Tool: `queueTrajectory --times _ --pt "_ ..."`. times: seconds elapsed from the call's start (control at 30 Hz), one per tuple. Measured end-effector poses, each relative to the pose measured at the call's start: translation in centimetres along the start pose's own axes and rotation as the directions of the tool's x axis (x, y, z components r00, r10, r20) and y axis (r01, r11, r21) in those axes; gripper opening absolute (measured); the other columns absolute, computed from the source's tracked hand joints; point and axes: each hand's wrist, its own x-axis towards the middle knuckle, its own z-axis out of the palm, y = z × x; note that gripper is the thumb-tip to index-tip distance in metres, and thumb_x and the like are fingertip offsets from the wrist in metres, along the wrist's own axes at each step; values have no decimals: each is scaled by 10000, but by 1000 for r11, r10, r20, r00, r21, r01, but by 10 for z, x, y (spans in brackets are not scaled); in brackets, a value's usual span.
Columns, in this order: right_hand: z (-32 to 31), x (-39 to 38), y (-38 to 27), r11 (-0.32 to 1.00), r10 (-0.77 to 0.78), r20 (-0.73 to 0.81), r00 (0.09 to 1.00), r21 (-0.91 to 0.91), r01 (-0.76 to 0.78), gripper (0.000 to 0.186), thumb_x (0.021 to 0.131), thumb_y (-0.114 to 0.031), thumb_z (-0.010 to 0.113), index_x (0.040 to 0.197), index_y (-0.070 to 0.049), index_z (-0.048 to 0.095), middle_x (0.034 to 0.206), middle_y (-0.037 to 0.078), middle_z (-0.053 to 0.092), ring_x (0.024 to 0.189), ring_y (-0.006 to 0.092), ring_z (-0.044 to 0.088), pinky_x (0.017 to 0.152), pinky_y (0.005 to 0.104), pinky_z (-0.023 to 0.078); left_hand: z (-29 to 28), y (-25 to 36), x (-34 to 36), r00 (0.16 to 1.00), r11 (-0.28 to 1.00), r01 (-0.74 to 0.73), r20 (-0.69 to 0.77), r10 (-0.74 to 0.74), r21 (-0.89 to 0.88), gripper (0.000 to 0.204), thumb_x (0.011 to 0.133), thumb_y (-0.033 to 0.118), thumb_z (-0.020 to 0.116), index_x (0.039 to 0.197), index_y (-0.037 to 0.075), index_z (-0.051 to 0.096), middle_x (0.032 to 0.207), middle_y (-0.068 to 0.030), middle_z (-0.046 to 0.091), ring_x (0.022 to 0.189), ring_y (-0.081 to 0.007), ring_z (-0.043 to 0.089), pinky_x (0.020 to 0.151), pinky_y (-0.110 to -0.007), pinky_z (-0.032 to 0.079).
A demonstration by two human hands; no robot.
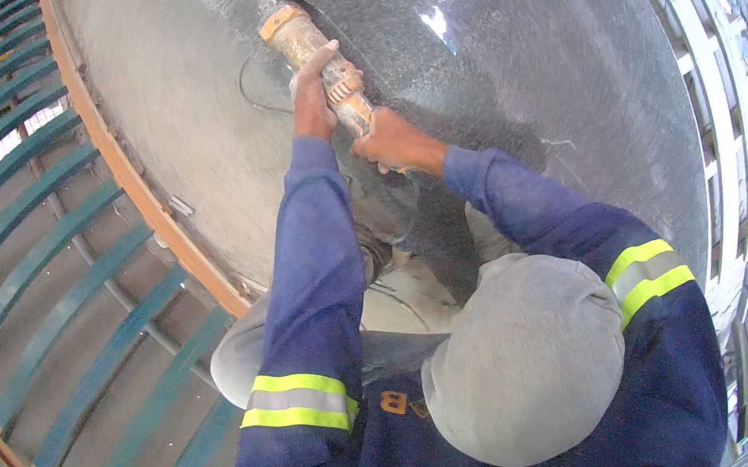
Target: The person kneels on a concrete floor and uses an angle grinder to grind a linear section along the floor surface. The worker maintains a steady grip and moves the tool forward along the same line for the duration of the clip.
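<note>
At upper centre, the left hand [312,99] and right hand [398,140] curl around the dusty power tool [299,44] — one ahead, one behind — probably for steadying its long body.

Industrial workshop, dusty power tool [298,39], teal slats [111,360], reflective-striped workwear [303,286]

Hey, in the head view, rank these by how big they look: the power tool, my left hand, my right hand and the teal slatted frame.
Largest to smallest:
1. Teal slatted frame
2. Power tool
3. Left hand and right hand: they look too alike to rank.
</note>
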Motion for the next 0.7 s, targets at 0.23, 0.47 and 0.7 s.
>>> queueTrajectory --times 0.23,0.47,0.7 --pt "0 0 0 998 -55 -48 997 -19 54 248 799 -146 668 792 97 620 618 146 640 495 217 645 461 377 489 11 3 -2 998 1000 -22 -51 21 -19 301 813 181 725 1008 18 564 742 -95 613 568 -206 634 525 -350 558" --pt "0 -9 -5 998 34 -17 999 -45 -34 295 814 -174 662 822 119 620 610 171 642 463 234 638 428 375 489 12 3 -11 991 999 -25 -133 28 20 302 790 190 738 994 37 577 754 -51 602 562 -168 603 489 -322 511" --pt "0 -15 -13 1000 19 -58 998 16 -18 267 806 -150 672 804 111 611 630 157 638 482 224 638 435 369 495 18 3 -14 988 998 -51 -145 55 37 281 799 192 733 982 33 592 760 -48 606 583 -170 624 509 -327 533"
